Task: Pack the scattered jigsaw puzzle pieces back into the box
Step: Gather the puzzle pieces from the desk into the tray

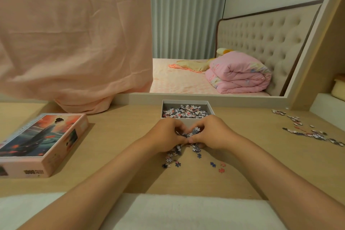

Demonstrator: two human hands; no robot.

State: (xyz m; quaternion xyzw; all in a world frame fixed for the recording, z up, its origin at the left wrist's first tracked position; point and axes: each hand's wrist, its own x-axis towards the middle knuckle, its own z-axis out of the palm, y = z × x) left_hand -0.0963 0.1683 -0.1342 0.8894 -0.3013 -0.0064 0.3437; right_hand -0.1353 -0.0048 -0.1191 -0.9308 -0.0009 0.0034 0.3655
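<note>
Open box [187, 103] sat toward the bench [121, 132] far edge, part-filled with puzzle pieces [184, 113]. Just before its near wall, left grip [166, 136] and right grip [214, 134] both clenched round a heap of pieces [194, 132], fingertips touching. More loose pieces [172, 157] lay below the hands; another scatter [308, 133] well apart at right. The lid [41, 142] lay at left, picture up; side print read "1000", rest blurred.
</note>
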